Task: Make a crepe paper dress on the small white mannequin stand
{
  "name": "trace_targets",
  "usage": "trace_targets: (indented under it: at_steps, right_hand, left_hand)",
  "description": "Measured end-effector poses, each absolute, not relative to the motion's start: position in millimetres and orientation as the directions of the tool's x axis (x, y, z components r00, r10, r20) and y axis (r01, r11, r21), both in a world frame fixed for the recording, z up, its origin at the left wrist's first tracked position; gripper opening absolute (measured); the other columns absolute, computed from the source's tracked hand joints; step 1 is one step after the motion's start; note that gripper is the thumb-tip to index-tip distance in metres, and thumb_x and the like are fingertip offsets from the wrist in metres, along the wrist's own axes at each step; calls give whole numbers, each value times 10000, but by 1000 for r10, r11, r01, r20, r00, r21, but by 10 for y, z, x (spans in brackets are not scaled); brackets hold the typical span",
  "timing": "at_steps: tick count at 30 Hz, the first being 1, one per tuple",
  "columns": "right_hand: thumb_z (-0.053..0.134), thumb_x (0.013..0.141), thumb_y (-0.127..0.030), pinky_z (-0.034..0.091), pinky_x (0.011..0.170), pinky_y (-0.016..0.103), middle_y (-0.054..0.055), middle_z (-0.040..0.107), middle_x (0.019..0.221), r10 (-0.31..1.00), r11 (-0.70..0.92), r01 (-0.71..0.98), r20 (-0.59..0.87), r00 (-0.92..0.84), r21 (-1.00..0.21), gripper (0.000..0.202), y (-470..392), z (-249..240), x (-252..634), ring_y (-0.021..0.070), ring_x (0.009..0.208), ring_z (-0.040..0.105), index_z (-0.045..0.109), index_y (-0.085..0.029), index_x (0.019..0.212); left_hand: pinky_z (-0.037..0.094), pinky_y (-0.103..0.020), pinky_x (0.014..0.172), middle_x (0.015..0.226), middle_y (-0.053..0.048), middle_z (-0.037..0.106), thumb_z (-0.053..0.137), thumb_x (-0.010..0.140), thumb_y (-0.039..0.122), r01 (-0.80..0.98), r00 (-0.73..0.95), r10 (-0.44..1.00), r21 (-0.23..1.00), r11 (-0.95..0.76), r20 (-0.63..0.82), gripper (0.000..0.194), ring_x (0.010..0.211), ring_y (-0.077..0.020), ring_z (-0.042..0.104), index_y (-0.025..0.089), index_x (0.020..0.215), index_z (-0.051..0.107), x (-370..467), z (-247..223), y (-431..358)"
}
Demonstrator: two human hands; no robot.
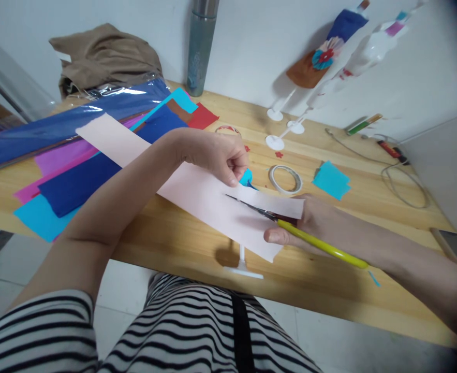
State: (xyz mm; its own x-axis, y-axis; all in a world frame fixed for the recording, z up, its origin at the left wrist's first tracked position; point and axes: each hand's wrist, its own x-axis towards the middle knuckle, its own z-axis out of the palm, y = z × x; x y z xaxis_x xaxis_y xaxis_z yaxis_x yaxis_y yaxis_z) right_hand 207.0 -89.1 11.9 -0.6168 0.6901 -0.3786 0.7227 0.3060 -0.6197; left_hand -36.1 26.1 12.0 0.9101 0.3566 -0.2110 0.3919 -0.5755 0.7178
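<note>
A long pale pink paper strip [197,194] stretches diagonally over the wooden table. My left hand [228,158] pinches its upper edge near the middle. My right hand [304,223] holds scissors [317,242] with yellow handles. Their blades lie along the strip, tips pointing left toward my left hand, and a cut runs in from the strip's right end. Just beyond my left fingertips, a light blue piece [246,177] is partly hidden by the strip. Under the strip's lower edge, a white stand [242,267] shows its base and stem.
Coloured papers [76,181] lie at the left below a brown cloth [107,54]. A bottle [202,52] stands at the back. Dressed figures on stands [275,142], a tape roll [285,179], blue paper squares [331,180], a cable [399,181] and a phone [455,246] are farther right.
</note>
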Motion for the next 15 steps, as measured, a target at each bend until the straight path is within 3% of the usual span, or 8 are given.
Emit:
trace_targets:
  at_steps: [10,15]
  right_hand:
    - [567,854,-793,328,533,273,-23,479,664,736,331,747,-337,-587,-577,568,-891,54,2057,158,595,423,624,-231,912]
    - [515,809,-865,321,499,276,-17,465,625,727,286,821,-446,-521,-494,642,-889,122,2006,150,548,437,563,-226,783]
  left_hand:
    - [384,-199,681,763,32,671,686,813,220,415,901,375,693,-589,-220,119,744,-98,601,114,838,734,-342,80,297]
    - [393,-207,674,730,31,668,684,816,235,389,912,354,718,-577,-209,125,713,-95,586,114,815,717,-339,91,289]
